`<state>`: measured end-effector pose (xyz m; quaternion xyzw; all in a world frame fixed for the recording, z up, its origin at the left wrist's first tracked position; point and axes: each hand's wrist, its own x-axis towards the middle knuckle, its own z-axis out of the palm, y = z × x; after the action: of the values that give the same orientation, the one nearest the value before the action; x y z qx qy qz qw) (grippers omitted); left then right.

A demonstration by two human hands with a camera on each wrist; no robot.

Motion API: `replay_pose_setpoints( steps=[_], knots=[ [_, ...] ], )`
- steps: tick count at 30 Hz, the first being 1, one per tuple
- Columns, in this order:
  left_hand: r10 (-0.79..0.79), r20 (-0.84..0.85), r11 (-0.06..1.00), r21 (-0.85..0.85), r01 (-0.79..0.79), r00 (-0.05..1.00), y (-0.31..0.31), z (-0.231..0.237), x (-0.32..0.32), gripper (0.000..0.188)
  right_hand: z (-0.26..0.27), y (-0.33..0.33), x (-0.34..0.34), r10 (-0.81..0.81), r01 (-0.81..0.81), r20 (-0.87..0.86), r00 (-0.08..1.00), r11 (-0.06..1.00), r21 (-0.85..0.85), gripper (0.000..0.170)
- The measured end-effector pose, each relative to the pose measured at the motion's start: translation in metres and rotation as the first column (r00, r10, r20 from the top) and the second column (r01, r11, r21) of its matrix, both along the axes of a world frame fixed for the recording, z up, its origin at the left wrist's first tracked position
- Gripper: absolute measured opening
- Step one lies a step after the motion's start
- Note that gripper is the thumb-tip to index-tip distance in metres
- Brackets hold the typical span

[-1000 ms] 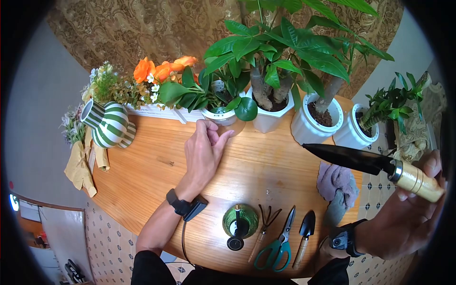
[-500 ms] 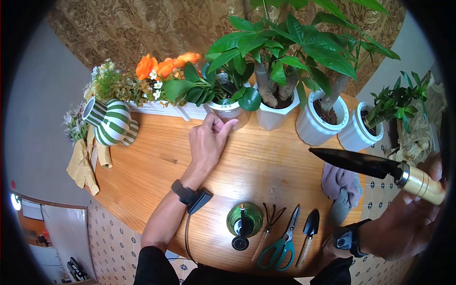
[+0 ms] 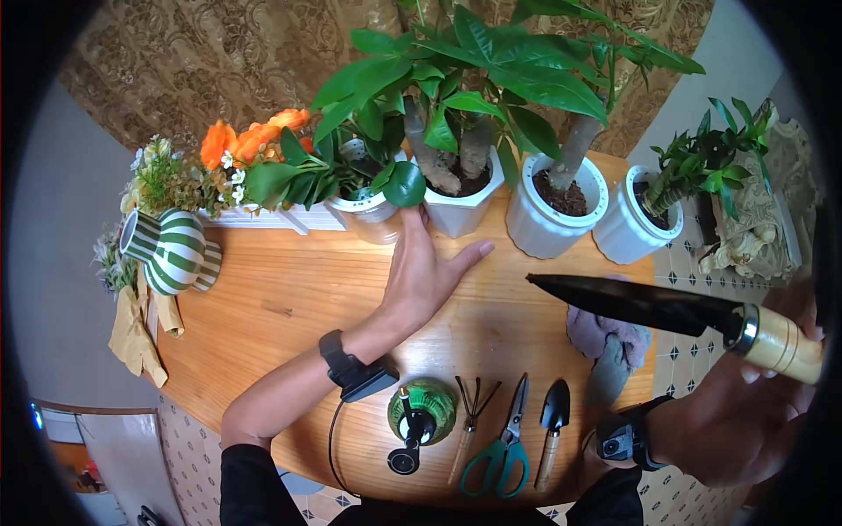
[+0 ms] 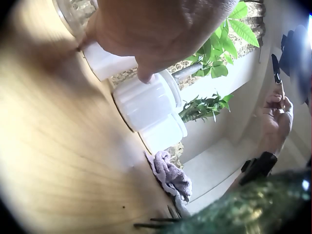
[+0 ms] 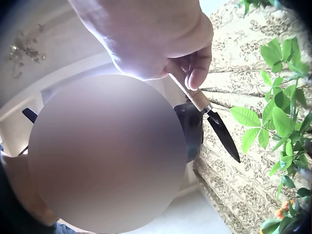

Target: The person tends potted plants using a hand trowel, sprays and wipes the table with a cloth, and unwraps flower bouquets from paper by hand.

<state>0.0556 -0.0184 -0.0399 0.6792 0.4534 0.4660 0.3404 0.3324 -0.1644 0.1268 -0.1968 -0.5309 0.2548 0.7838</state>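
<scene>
My right hand (image 3: 732, 416) is raised at the right and grips the pale wooden handle of a narrow, black-bladed trowel (image 3: 627, 302). The blade points left, well above the table; the right wrist view shows the fingers curled round its handle (image 5: 199, 101). My left hand (image 3: 419, 272) reaches over the table with the thumb spread to the right. Its straight fingers extend to the gap between the clear-sided pot (image 3: 379, 226) of the round-leaved plant and the white angular pot (image 3: 459, 219). Leaves and pots partly hide those fingertips. A loose thumb shows in the left wrist view.
Two white round pots (image 3: 554, 230) stand at the back right, one before a lilac cloth (image 3: 605, 329). Near the front edge are a green spray bottle (image 3: 430, 403), a small rake (image 3: 469, 421), scissors (image 3: 509, 447) and a small trowel (image 3: 554, 412). A striped vase (image 3: 175, 250) stands left.
My left hand has moved right and forward along the pots, its curled fingers now straightened and its thumb spread. The right hand still holds the trowel raised. The head view has shifted slightly.
</scene>
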Motion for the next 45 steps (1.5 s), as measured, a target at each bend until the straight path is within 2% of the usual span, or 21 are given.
replay_pose_setpoints(
  steps=[3, 6, 9, 11, 15, 17, 20, 21, 25, 29, 30, 31, 32, 33, 35, 36, 38, 41, 43, 44, 45],
  knots=[
    [0.091, -0.006, 0.996, -0.014, -0.091, 0.996, 0.002, 0.000, 0.009, 0.095, -0.021, -0.008, 0.035, -0.340, 0.341, -0.127, 0.932, 0.940, -0.009, 0.063],
    [0.248, -0.066, 0.968, -0.010, -0.249, 0.967, 0.005, -0.003, 0.013, 0.090, -0.035, -0.011, 0.057, -0.631, 0.638, -0.240, 0.738, 0.768, -0.057, 0.064],
    [0.187, -0.053, 0.969, -0.157, -0.193, 0.981, -0.001, 0.006, 0.012, 0.087, -0.038, -0.012, 0.059, -0.655, 0.658, -0.225, 0.721, 0.750, -0.071, 0.063],
    [0.216, -0.179, 0.957, -0.157, -0.245, 0.960, -0.006, 0.006, 0.014, 0.083, -0.037, -0.012, 0.055, -0.682, 0.681, -0.208, 0.701, 0.727, -0.088, 0.063],
    [0.088, -0.020, 0.992, 0.089, -0.086, 0.996, 0.006, 0.003, 0.016, 0.095, -0.034, -0.011, 0.044, -0.730, 0.722, -0.167, 0.662, 0.682, -0.116, 0.062],
    [0.042, 0.120, 0.988, -0.151, -0.024, 0.992, 0.011, 0.015, 0.016, 0.092, -0.029, -0.008, 0.036, -0.747, 0.738, -0.148, 0.648, 0.664, -0.120, 0.062],
    [0.059, 0.050, 0.986, -0.159, -0.050, 0.997, 0.014, 0.013, 0.013, 0.085, -0.021, -0.005, 0.024, -0.774, 0.765, -0.121, 0.621, 0.633, -0.121, 0.062],
    [0.060, 0.055, 0.986, -0.157, -0.050, 0.997, 0.013, 0.015, 0.010, 0.085, -0.015, -0.007, 0.015, -0.559, 0.578, -0.284, 0.779, 0.816, -0.024, 0.066],
    [-0.003, 0.159, 0.962, -0.268, 0.046, 0.987, -0.016, 0.017, -0.010, 0.077, -0.002, 0.006, -0.029, -0.541, 0.543, -0.221, 0.811, 0.838, -0.055, 0.070],
    [-0.030, -0.180, 0.996, -0.092, 0.013, 0.983, -0.053, 0.031, -0.041, 0.054, -0.007, 0.021, -0.041, -0.661, 0.664, -0.070, 0.747, 0.746, 0.046, 0.055],
    [-0.068, -0.167, 0.991, -0.128, 0.046, 0.984, -0.055, 0.028, -0.046, 0.052, 0.004, 0.033, -0.046, -0.302, 0.288, 0.257, 0.918, 0.953, 0.090, 0.044],
    [-0.104, -0.151, 0.984, -0.160, 0.080, 0.983, -0.055, 0.025, -0.050, 0.050, 0.013, 0.039, -0.054, 0.116, -0.131, 0.547, 0.829, 0.991, -0.012, 0.034],
    [-0.107, -0.174, 0.979, -0.191, 0.073, 0.979, -0.058, 0.020, -0.056, 0.054, 0.015, 0.038, -0.074, 0.029, 0.045, 0.655, 0.755, 0.994, -0.096, 0.025],
    [-0.105, -0.156, 0.978, -0.193, 0.074, 0.982, -0.060, 0.014, -0.061, 0.054, 0.013, 0.032, -0.081, 0.129, 0.008, 0.608, 0.783, 0.976, -0.217, 0.028],
    [-0.186, 0.063, 0.969, -0.154, 0.194, 0.980, -0.060, 0.002, -0.068, 0.061, 0.008, 0.043, -0.083, 0.061, -0.022, 0.774, 0.631, 0.998, -0.060, 0.028],
    [-0.296, 0.033, 0.938, -0.179, 0.297, 0.955, -0.054, -0.002, -0.071, 0.070, 0.010, 0.044, -0.086, 0.064, -0.024, 0.788, 0.613, 0.998, -0.063, 0.028],
    [-0.282, 0.032, 0.952, -0.115, 0.284, 0.959, -0.051, 0.002, -0.064, 0.069, 0.015, 0.046, -0.094, 0.110, -0.072, 0.861, 0.496, 0.994, -0.086, 0.028],
    [-0.208, 0.017, 0.978, 0.010, 0.208, 0.978, -0.054, -0.002, -0.061, 0.066, 0.009, 0.037, -0.105, 0.125, 0.010, 0.830, 0.543, 0.988, -0.155, 0.026],
    [-0.153, -0.239, 0.985, -0.115, 0.129, 0.959, -0.062, 0.021, -0.067, 0.040, 0.011, 0.043, -0.104, 0.123, -0.022, 0.876, 0.466, 0.992, -0.128, 0.025],
    [-0.322, -0.209, 0.854, -0.486, 0.188, 0.923, -0.059, 0.013, -0.069, 0.040, 0.009, 0.046, -0.103, 0.152, -0.063, 0.898, 0.414, 0.988, -0.138, 0.025],
    [-0.321, -0.197, 0.852, -0.487, 0.192, 0.926, -0.059, 0.005, -0.073, 0.040, 0.008, 0.048, -0.103, 0.179, -0.103, 0.915, 0.361, 0.983, -0.152, 0.025]
  ],
)
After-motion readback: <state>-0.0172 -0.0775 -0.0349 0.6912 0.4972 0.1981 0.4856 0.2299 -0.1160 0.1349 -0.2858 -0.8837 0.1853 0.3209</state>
